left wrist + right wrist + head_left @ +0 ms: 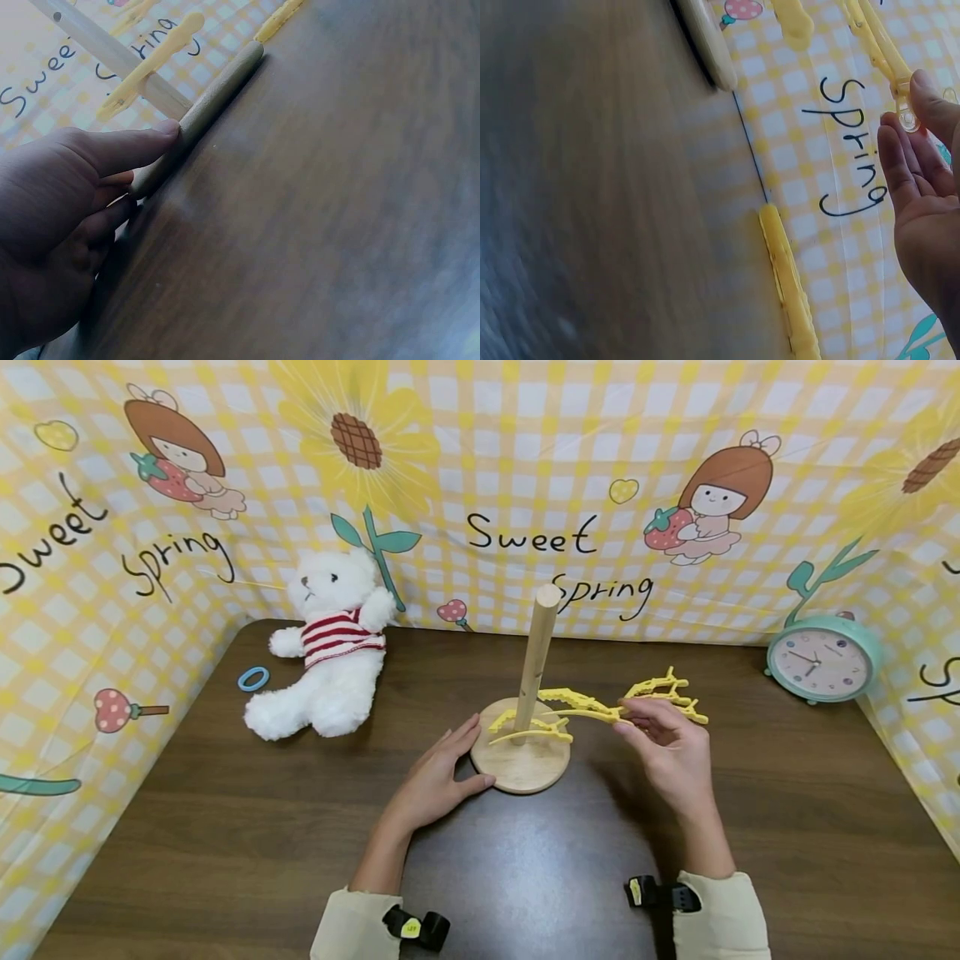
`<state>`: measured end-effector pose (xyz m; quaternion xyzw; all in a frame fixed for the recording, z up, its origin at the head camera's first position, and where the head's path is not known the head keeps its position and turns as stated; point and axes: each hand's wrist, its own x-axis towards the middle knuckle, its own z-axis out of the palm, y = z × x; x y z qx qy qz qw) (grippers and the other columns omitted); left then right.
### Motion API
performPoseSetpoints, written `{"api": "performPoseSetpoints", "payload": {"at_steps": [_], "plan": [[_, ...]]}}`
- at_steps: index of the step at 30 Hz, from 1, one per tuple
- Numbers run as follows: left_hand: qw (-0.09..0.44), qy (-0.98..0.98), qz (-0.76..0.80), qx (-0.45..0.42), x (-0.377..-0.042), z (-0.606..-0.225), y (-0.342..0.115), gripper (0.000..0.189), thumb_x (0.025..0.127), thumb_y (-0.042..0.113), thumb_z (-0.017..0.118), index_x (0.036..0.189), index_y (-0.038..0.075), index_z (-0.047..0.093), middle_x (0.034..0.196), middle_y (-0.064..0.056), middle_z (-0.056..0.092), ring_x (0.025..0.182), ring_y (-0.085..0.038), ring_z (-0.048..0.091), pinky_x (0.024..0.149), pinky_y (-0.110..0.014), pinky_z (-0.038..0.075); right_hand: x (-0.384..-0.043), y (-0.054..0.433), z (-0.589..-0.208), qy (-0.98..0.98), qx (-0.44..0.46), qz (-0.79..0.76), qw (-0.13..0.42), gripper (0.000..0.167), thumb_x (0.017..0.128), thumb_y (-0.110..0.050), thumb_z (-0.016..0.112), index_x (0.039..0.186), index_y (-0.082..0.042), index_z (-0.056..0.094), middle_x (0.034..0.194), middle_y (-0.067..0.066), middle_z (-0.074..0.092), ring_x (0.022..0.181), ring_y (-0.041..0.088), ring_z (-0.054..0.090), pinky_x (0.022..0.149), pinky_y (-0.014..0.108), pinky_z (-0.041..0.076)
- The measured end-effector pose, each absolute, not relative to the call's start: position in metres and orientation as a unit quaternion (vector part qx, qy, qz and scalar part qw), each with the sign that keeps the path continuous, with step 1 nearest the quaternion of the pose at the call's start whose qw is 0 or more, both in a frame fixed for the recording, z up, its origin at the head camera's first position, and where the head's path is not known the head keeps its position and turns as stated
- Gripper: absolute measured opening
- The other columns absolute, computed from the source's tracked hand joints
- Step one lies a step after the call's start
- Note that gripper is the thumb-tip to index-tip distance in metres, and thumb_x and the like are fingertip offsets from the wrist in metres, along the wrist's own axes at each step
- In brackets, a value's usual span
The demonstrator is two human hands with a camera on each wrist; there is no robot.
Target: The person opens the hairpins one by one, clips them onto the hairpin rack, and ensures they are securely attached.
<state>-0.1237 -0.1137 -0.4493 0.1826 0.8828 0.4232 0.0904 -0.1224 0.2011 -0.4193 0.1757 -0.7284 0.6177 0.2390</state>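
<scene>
A wooden stand point(522, 773) has a round base and an upright post. My left hand point(435, 785) holds the base at its left rim, the thumb point(135, 150) lying on the edge in the left wrist view. Low on the post, one yellow banana hair clip point(558, 735) has its two arms on either side of it. My right hand point(675, 752) pinches a second yellow hair clip point(588, 703) by its hinged end. The arms of that clip are spread and point left at the post. More yellow clips point(671, 689) lie on the table behind the right hand.
A white teddy bear point(341, 685) in a striped top sits at the back left, with a blue ring point(253, 678) beside it. At the back right stands a green alarm clock point(821, 658). Patterned cloth point(487, 468) walls the brown table point(225, 843) at the back and sides.
</scene>
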Motion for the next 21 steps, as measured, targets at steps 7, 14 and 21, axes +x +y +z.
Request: {"api": "performPoseSetpoints", "payload": {"at_steps": [7,14,21], "plan": [[0.09,0.882,0.424,0.185,-0.124,-0.45,-0.114,0.081,0.092,0.028,0.078,0.156,0.003,0.035,0.165,-0.006,0.027,0.152,-0.028,0.02,0.123,-0.046,0.015,-0.122,0.185,-0.416,-0.724,0.171,0.616,0.258,0.029,0.072,0.028,0.075,0.098,0.017,0.073,0.091,0.022,0.071,0.083,0.008,0.068,0.075,0.018,0.057],[0.091,0.883,0.42,0.186,-0.125,-0.45,-0.113,0.081,0.092,0.029,0.077,0.156,0.003,0.035,0.165,-0.006,0.027,0.152,-0.027,0.02,0.124,-0.044,0.014,-0.122,0.169,-0.417,-0.723,0.167,0.615,0.266,0.024,0.07,0.026,0.079,0.09,0.012,0.077,0.086,0.025,0.072,0.08,0.01,0.07,0.07,0.019,0.057],[0.092,0.885,0.418,0.184,-0.125,-0.451,-0.114,0.08,0.092,0.029,0.077,0.156,0.003,0.036,0.165,-0.006,0.027,0.152,-0.027,0.02,0.124,-0.044,0.014,-0.122,0.158,-0.417,-0.714,0.179,0.618,0.278,0.022,0.069,0.024,0.08,0.086,0.01,0.078,0.083,0.022,0.073,0.079,0.011,0.071,0.069,0.02,0.056]]}}
